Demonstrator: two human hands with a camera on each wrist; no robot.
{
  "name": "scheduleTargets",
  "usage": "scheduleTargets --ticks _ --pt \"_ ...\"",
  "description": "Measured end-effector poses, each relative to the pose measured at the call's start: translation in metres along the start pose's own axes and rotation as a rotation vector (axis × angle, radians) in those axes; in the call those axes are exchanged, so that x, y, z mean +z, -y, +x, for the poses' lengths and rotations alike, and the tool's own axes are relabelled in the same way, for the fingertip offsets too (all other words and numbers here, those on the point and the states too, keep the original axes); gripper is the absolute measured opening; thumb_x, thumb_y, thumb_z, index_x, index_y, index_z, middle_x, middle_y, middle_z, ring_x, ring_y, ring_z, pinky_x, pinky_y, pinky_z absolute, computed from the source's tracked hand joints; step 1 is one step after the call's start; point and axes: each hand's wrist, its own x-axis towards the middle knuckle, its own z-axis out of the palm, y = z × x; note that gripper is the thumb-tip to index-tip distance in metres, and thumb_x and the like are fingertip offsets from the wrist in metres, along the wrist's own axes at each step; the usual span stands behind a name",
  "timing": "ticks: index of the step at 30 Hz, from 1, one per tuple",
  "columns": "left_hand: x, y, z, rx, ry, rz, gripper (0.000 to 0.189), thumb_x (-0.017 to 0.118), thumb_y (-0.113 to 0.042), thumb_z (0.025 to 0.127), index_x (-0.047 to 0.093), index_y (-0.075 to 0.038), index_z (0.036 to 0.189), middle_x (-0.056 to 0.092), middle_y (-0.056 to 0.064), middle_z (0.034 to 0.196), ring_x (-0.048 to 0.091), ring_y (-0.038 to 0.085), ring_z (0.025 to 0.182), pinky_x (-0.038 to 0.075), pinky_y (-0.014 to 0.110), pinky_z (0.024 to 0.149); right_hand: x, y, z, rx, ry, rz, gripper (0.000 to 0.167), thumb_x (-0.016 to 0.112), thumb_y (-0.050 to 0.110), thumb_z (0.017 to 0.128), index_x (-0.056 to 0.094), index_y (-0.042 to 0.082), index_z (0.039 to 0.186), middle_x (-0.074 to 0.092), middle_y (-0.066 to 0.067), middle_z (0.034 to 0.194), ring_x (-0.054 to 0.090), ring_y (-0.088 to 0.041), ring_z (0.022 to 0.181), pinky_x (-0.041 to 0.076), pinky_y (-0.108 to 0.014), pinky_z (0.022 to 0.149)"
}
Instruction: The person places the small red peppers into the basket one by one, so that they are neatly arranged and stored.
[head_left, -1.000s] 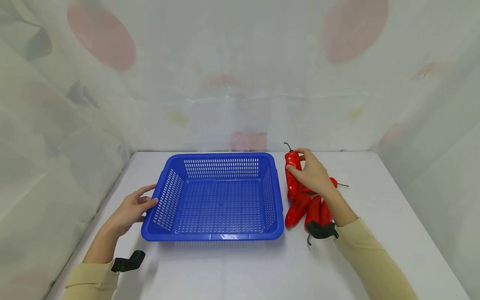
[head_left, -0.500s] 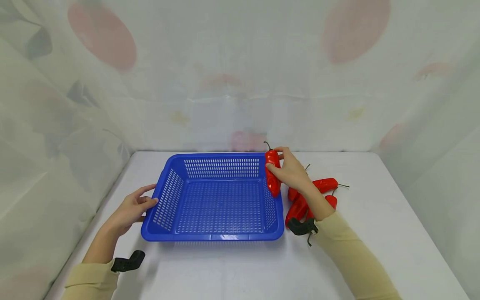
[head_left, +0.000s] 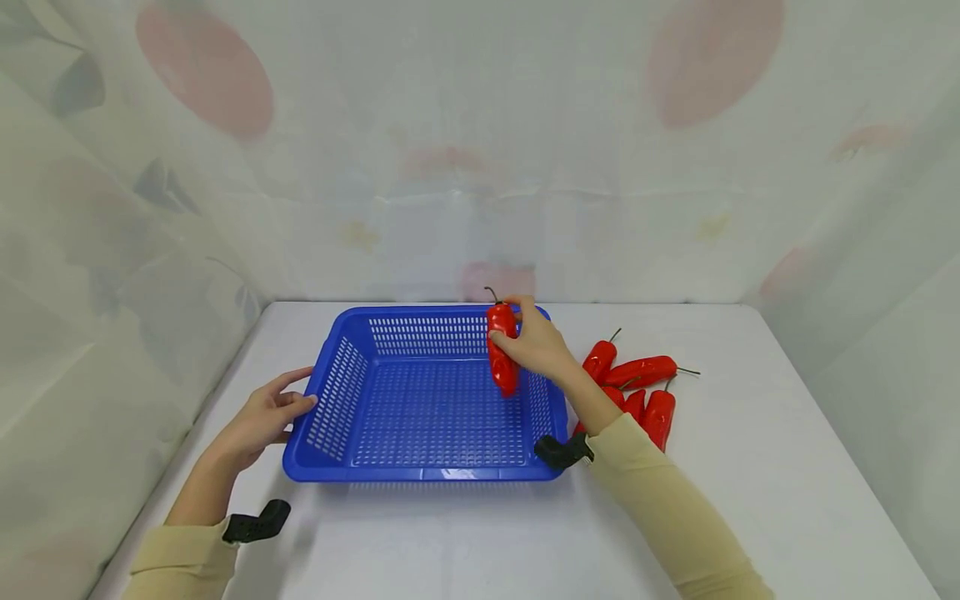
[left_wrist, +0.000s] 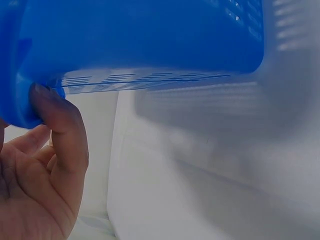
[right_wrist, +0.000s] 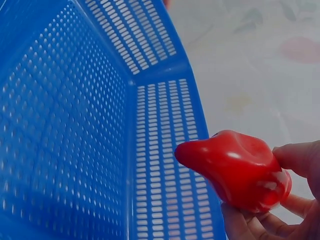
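A blue perforated plastic basket point(head_left: 442, 417) stands on the white table, its bottom bare. My left hand point(head_left: 260, 421) pinches the rim at its left side; the left wrist view shows a finger point(left_wrist: 62, 130) bent against that rim. Over the basket's right half, my right hand point(head_left: 538, 343) grips a red pepper point(head_left: 501, 350) near its stem end. The pepper hangs almost upright, stem up and tip pointing down into the basket. In the right wrist view the pepper point(right_wrist: 240, 170) is close to the camera, in front of the basket's slotted wall point(right_wrist: 170, 165).
Several more red peppers point(head_left: 641, 371) lie in a loose pile on the table right of the basket, partly hidden by my right forearm. A patterned cloth point(head_left: 480, 167) hangs behind the table point(head_left: 765, 467) and along both sides.
My right hand has carried the red pepper leftward from the pile, across the basket's right rim and over its inside. My left hand and the basket have stayed in place.
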Motion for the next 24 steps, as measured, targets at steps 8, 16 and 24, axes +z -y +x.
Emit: scheduleTargets --ticks 8,16,24 --pt "0.0 -0.001 -0.001 0.001 0.005 0.0 0.068 0.053 -0.029 0.094 0.015 -0.01 0.147 0.057 0.016 0.095 0.063 0.022 0.081 0.056 0.043 0.071 0.02 0.013 0.007 -0.025 0.029 -0.015 0.061 0.061 0.028 0.087 0.035 0.01 0.139 0.052 -0.014 0.126 0.056 -0.028 0.106 0.056 -0.038 0.073" --pt "-0.001 -0.001 -0.003 0.001 0.005 0.008 0.068 0.053 -0.029 0.094 0.015 -0.01 0.147 0.057 0.018 0.096 0.063 0.024 0.083 0.056 0.043 0.072 0.038 0.016 0.012 -0.022 0.063 0.015 0.061 0.063 0.027 0.086 0.034 0.009 0.137 0.052 -0.016 0.127 0.058 -0.029 0.104 0.056 -0.036 0.071" --pt "0.0 -0.001 -0.001 0.0 0.009 0.011 0.069 0.053 -0.029 0.094 0.014 -0.011 0.148 0.057 0.018 0.097 0.063 0.024 0.083 0.056 0.043 0.072 0.051 0.022 0.019 0.016 0.116 0.131 0.063 0.063 0.022 0.086 0.029 0.01 0.138 0.049 -0.018 0.129 0.06 -0.031 0.102 0.057 -0.03 0.06"
